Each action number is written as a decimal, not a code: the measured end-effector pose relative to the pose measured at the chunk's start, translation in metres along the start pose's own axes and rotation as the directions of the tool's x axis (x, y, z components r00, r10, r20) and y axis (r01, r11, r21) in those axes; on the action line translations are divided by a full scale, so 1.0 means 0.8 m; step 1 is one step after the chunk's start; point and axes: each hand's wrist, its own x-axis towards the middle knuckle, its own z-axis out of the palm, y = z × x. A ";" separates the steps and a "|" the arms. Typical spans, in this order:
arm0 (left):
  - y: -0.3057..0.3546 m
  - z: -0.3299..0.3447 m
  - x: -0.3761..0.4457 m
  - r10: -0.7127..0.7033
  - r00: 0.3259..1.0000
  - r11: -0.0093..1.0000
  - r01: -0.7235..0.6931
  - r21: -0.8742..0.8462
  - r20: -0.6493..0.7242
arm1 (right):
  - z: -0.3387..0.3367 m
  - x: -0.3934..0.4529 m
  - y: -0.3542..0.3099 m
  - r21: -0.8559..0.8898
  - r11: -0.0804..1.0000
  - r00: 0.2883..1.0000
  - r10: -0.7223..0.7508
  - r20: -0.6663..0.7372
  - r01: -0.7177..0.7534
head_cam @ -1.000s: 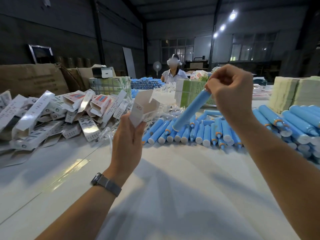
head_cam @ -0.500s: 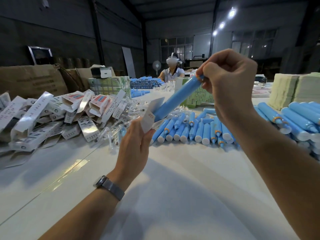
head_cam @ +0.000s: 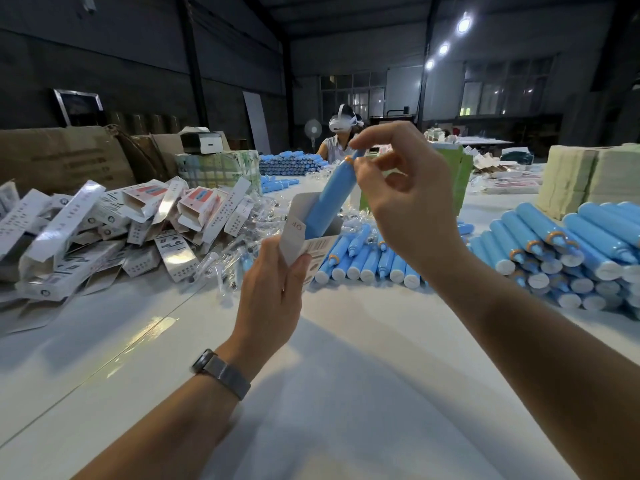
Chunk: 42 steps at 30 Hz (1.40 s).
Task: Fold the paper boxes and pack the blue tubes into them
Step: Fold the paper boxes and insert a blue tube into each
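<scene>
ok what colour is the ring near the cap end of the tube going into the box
Orange, a thin ring on the blue tube, seen in the head view.

A standing fan (head_cam: 312, 128) behind cardboard cartons (head_cam: 65, 154).

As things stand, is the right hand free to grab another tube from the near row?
Probably not yet: the right hand pinches the cap end of the blue tube, only partly inside the box in the left hand.
</scene>
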 end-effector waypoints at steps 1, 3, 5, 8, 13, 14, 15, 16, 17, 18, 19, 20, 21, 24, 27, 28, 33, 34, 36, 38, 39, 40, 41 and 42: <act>0.001 0.000 0.000 -0.006 1.000 1.000 0.006 -0.003 0.000 | 0.001 -0.001 0.000 -0.046 0.997 0.998 -0.063 0.016 0.063; 0.001 0.000 0.000 -0.001 1.000 1.000 0.001 -0.010 -0.009 | 0.006 -0.008 0.001 -0.133 0.975 0.980 -0.165 0.107 0.179; 0.005 0.003 -0.002 0.035 0.999 0.999 -0.035 0.006 -0.030 | 0.018 -0.025 0.005 -0.212 0.933 0.939 -0.234 0.254 0.290; 0.009 0.006 -0.003 0.026 0.998 1.000 -0.026 0.001 -0.056 | 0.030 -0.041 0.012 -0.212 0.931 0.918 -0.216 0.332 0.296; -0.001 0.006 0.000 -0.037 0.995 0.998 0.032 -0.058 -0.093 | 0.036 -0.048 0.014 -0.274 0.890 0.869 -0.221 0.443 0.366; -0.003 0.006 0.001 -0.052 0.993 0.997 0.045 -0.068 -0.106 | 0.037 -0.049 0.015 -0.262 0.887 0.870 -0.246 0.427 0.379; -0.005 0.006 0.001 -0.070 0.990 0.994 0.060 -0.088 -0.123 | 0.038 -0.049 0.018 -0.239 0.898 0.887 -0.265 0.378 0.370; -0.007 0.006 0.001 -0.101 0.985 0.990 0.085 -0.116 -0.139 | 0.040 -0.047 0.022 -0.218 0.919 0.920 -0.258 0.296 0.328; -0.010 0.004 0.003 -0.144 0.978 0.982 0.121 -0.147 -0.152 | 0.044 -0.044 0.028 -0.197 0.949 0.957 -0.206 0.203 0.246; -0.013 0.002 0.005 -0.188 0.967 0.972 0.159 -0.171 -0.170 | 0.049 -0.041 0.035 -0.162 0.979 0.986 -0.106 0.128 0.126; -0.017 0.000 0.008 -0.229 0.953 0.964 0.193 -0.185 -0.199 | 0.057 -0.038 0.043 -0.115 0.993 0.995 0.023 0.096 -0.012; -0.021 -0.003 0.010 -0.269 0.933 0.954 0.225 -0.196 -0.238 | 0.068 -0.036 0.051 -0.083 0.987 0.983 0.145 0.114 -0.136; -0.024 -0.007 0.014 -0.308 0.909 0.943 0.254 -0.214 -0.281 | 0.083 -0.036 0.061 -0.103 0.970 0.955 0.236 0.178 -0.221; -0.037 -0.021 0.024 -0.371 0.826 0.923 0.281 -0.262 -0.423 | 0.137 -0.038 0.087 -0.367 0.921 0.780 0.323 0.535 -0.130; -0.048 -0.039 0.033 -0.418 0.755 0.904 0.294 -0.309 -0.505 | 0.196 -0.049 0.095 -0.455 0.871 0.516 0.308 0.799 0.185; -0.049 -0.044 0.035 -0.429 0.736 0.900 0.296 -0.321 -0.523 | 0.214 -0.053 0.095 -0.445 0.851 0.459 0.288 0.841 0.281; -0.045 -0.057 0.042 -0.363 0.719 0.930 0.238 -0.281 -0.593 | 0.270 -0.051 0.089 -0.328 0.793 0.249 0.228 0.941 0.513; -0.044 -0.058 0.042 -0.354 0.719 0.933 0.232 -0.275 -0.598 | 0.275 -0.047 0.087 -0.317 0.790 0.226 0.230 0.947 0.525; -0.044 -0.059 0.042 -0.347 0.715 0.936 0.224 -0.272 -0.607 | 0.279 -0.042 0.084 -0.336 0.805 0.237 0.248 0.939 0.490; -0.044 -0.060 0.042 -0.344 0.716 0.938 0.230 -0.261 -0.607 | 0.275 -0.039 0.084 -0.366 0.829 0.260 0.276 0.925 0.424; -0.043 -0.059 0.041 -0.329 0.728 0.944 0.228 -0.240 -0.602 | 0.271 -0.039 0.086 -0.383 0.842 0.268 0.296 0.917 0.380; -0.042 -0.057 0.040 -0.293 0.750 0.956 0.208 -0.208 -0.593 | 0.266 -0.038 0.088 -0.411 0.853 0.280 0.329 0.902 0.323; -0.038 -0.055 0.038 -0.245 0.776 0.969 0.179 -0.169 -0.581 | 0.259 -0.037 0.090 -0.446 0.857 0.304 0.366 0.879 0.259; -0.035 -0.051 0.036 -0.207 0.801 0.978 0.149 -0.147 -0.562 | 0.251 -0.038 0.092 -0.487 0.849 0.347 0.401 0.848 0.208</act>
